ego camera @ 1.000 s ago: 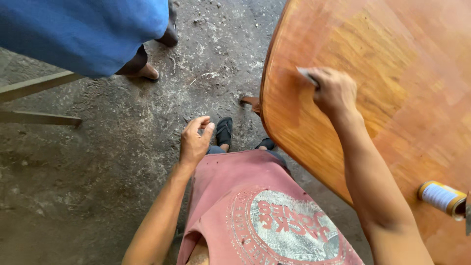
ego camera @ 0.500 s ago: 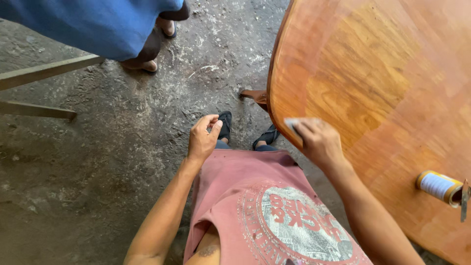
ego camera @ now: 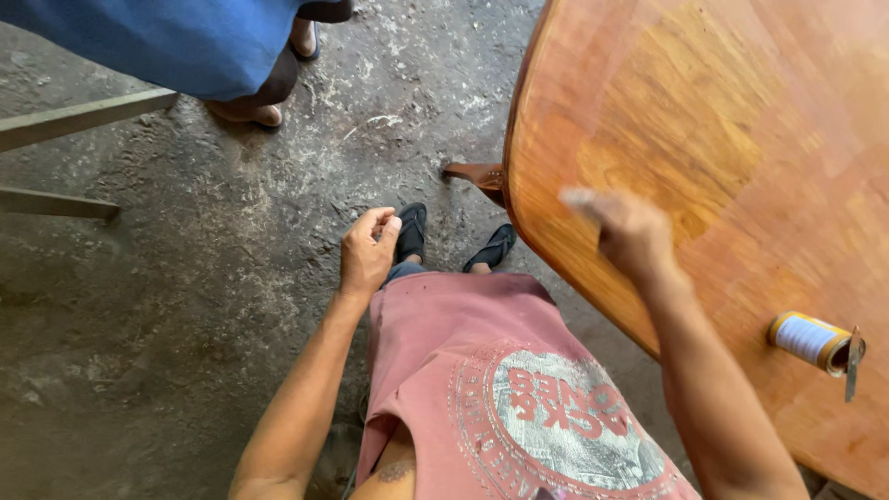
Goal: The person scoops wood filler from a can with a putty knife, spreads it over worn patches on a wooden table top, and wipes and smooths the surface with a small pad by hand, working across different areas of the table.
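Plainly, the right hand (ego camera: pixel 630 231) presses what may be a pale sanding scrap, blurred, onto the table (ego camera: pixel 741 157) near its edge; the left hand (ego camera: pixel 368 252) hangs loosely curled, empty. Risk: a wide stroke could knock the can (ego camera: pixel 810 341) rolling

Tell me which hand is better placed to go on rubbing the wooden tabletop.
Right. The right hand is already over the tabletop near its rounded edge, gripping a small pale piece, blurred. The left hand hangs loosely curled and empty over the concrete floor, off the table.
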